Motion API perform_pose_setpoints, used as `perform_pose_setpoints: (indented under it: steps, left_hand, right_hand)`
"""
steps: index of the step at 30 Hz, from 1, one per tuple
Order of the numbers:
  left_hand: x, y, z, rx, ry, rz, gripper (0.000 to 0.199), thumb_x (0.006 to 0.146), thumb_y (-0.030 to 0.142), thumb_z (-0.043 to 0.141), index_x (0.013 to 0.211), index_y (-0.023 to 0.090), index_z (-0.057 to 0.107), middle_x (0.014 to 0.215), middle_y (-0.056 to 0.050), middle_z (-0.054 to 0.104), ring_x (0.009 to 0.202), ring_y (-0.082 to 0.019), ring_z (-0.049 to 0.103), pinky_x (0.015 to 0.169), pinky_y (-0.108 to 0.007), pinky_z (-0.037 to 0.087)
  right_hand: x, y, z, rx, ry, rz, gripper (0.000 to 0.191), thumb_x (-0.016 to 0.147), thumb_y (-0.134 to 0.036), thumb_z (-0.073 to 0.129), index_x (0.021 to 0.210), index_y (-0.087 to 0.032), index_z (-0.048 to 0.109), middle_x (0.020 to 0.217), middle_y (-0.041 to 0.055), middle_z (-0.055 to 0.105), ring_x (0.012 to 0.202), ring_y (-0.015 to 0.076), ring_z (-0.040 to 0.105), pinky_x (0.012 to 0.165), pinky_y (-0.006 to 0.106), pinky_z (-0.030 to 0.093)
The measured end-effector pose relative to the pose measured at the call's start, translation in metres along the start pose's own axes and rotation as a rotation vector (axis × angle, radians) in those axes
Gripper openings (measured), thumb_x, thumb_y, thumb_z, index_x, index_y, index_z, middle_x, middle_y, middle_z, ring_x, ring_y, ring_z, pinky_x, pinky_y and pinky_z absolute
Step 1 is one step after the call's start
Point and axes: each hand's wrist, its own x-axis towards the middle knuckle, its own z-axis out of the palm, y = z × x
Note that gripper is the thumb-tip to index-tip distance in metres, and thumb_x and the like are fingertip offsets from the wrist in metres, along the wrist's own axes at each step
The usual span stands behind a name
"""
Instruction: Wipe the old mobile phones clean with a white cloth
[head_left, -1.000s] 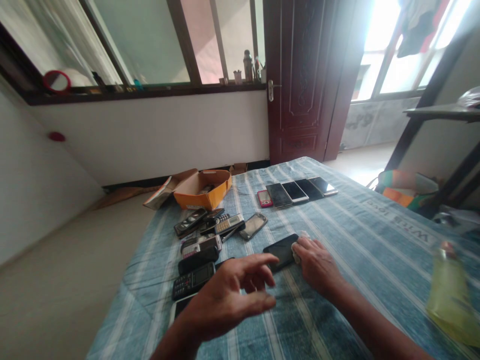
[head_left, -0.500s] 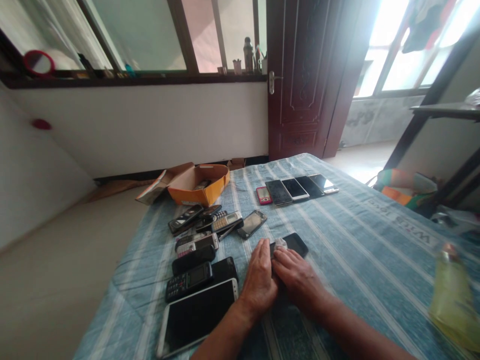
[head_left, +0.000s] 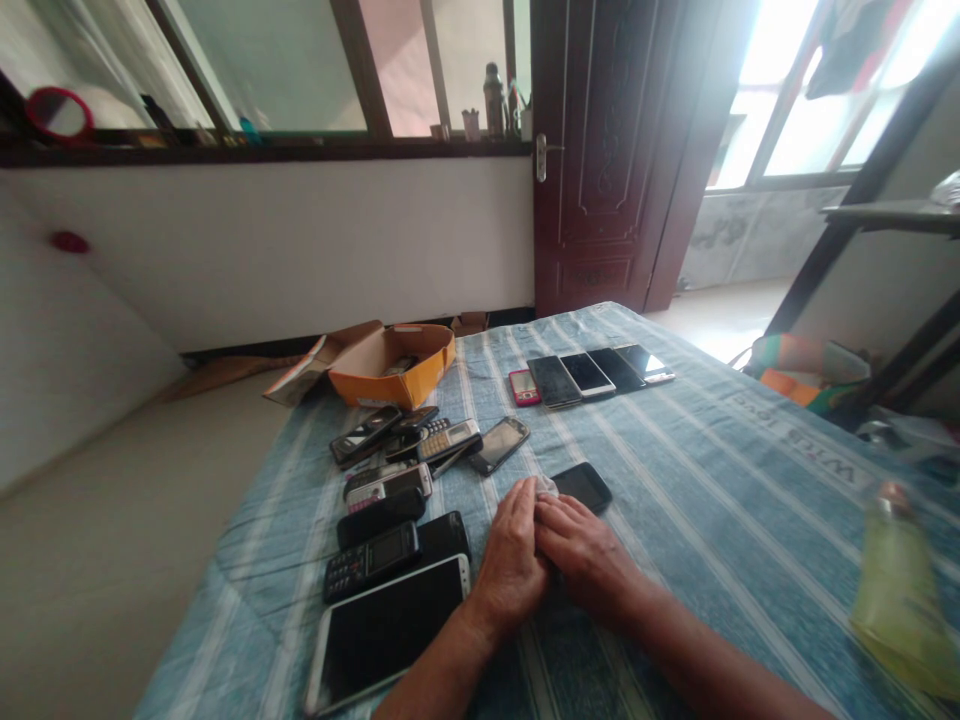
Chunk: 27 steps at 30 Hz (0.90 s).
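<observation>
A dark phone [head_left: 586, 487] lies on the striped cloth, its near end under my hands. My right hand [head_left: 589, 550] presses a whitish cloth [head_left: 546, 486] against the phone, fingers together. Beside it, my left hand [head_left: 517, 555] rests with its fingers closed along the phone's near left end; whether it grips the phone is hidden. To the left lie a white-framed tablet [head_left: 390, 630], a black keypad phone [head_left: 373, 562] and a heap of several older phones [head_left: 450, 440]. A phone with a grey screen [head_left: 501, 445] lies just beyond my hands.
Farther back, a small red phone [head_left: 524, 387] and several flat phones [head_left: 587, 374] form a row. An open orange box [head_left: 427, 380] stands at the back left. At the right edge is a bottle of yellow liquid [head_left: 900, 590].
The whitish cloth and the fingers of my right hand have slid left and nearer along the phone, uncovering more of its surface. The whole view has shifted slightly.
</observation>
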Motion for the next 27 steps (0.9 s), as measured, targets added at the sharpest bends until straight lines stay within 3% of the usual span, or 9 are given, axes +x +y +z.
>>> perform_pose_setpoints:
  steps: [4,9,13,27]
  left_hand:
    - [-0.002,-0.005,0.002,0.01,0.029,0.038,0.069,0.072,0.013,0.048,0.14,0.008,0.039,0.144,-0.019,0.044,0.137,-0.03,0.037,0.114,-0.052,0.032]
    - [-0.004,-0.008,0.004,0.047,0.014,0.04,0.07,0.068,0.007,0.046,0.138,0.0,0.04,0.144,-0.023,0.042,0.138,-0.029,0.036,0.116,-0.049,0.03]
    - [-0.004,-0.007,0.005,0.051,0.028,0.046,0.071,0.068,0.007,0.048,0.138,0.001,0.039,0.144,-0.022,0.043,0.138,-0.029,0.036,0.116,-0.049,0.03]
    - [-0.005,-0.006,0.005,0.036,0.052,0.037,0.068,0.071,0.008,0.054,0.138,0.006,0.042,0.143,-0.02,0.045,0.136,-0.03,0.039,0.114,-0.052,0.033]
  right_hand:
    - [0.0,0.005,-0.007,0.032,-0.026,0.03,0.024,0.092,-0.011,0.045,0.105,-0.02,0.062,0.106,0.0092,0.065,0.11,0.0216,0.057,0.099,0.038,0.043]
    - [-0.007,0.018,-0.022,0.002,-0.067,0.134,0.025,0.091,-0.007,0.043,0.097,-0.021,0.063,0.106,0.0076,0.065,0.107,0.0207,0.057,0.098,0.038,0.039]
    - [-0.014,0.034,-0.032,-0.003,-0.103,0.196,0.029,0.087,-0.003,0.043,0.093,-0.022,0.064,0.109,0.0061,0.064,0.101,0.0192,0.058,0.096,0.035,0.04]
    - [-0.029,0.061,-0.036,0.039,-0.066,0.351,0.047,0.08,0.0,0.039,0.11,-0.024,0.067,0.122,0.0058,0.063,0.107,0.019,0.06,0.091,0.03,0.046]
